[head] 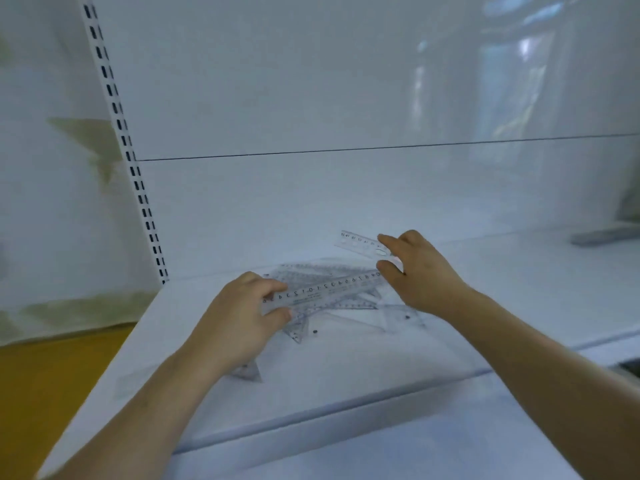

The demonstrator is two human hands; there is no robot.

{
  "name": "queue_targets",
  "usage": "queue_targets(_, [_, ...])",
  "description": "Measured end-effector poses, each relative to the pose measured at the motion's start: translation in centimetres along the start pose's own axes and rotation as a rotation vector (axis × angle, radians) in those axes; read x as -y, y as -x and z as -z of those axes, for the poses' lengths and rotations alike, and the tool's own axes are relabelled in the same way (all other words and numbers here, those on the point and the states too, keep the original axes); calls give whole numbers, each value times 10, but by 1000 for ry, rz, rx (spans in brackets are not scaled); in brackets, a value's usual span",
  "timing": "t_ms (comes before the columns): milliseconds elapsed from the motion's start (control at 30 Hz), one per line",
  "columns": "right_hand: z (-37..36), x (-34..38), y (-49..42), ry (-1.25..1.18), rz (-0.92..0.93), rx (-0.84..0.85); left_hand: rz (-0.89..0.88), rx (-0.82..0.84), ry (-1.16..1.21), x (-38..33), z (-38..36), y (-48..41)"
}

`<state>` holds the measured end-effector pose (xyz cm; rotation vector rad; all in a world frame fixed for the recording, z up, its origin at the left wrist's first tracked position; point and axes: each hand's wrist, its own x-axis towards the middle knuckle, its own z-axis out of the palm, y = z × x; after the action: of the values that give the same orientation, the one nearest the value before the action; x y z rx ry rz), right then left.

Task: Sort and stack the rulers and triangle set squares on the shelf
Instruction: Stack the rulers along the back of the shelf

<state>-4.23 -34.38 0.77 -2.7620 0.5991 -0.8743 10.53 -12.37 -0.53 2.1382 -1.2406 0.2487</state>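
A heap of clear plastic rulers and triangle set squares lies on the white shelf. My left hand pinches the left end of a long clear ruler, which slants up to the right above the heap. My right hand holds a second, shorter clear ruler by its right end, lifted above the shelf behind the heap. One small set square corner pokes out under my left wrist.
A white slotted upright stands at the shelf's back left corner, with the white back panel behind. A grey object lies at the far right. An orange floor shows to the left below.
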Motion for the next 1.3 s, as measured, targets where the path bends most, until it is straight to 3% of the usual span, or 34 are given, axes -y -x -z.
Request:
queue_targets(300, [75, -60, 107, 61, -268, -86, -198, 126, 79, -93, -53, 1])
queue_targets(433, [120, -103, 160, 122, -360, -50, -254, 153, 124, -153, -86, 4])
queue_targets(900, [277, -287, 343, 275, -603, -111, -446, 320, 298, -419, -251, 19])
queue_targets(1067, [295, -342, 360, 267, -688, -138, -486, 342, 314, -468, -294, 2])
queue_targets(1300, [294, -426, 316, 227, -653, -229, -478, 310, 262, -503, -345, -67])
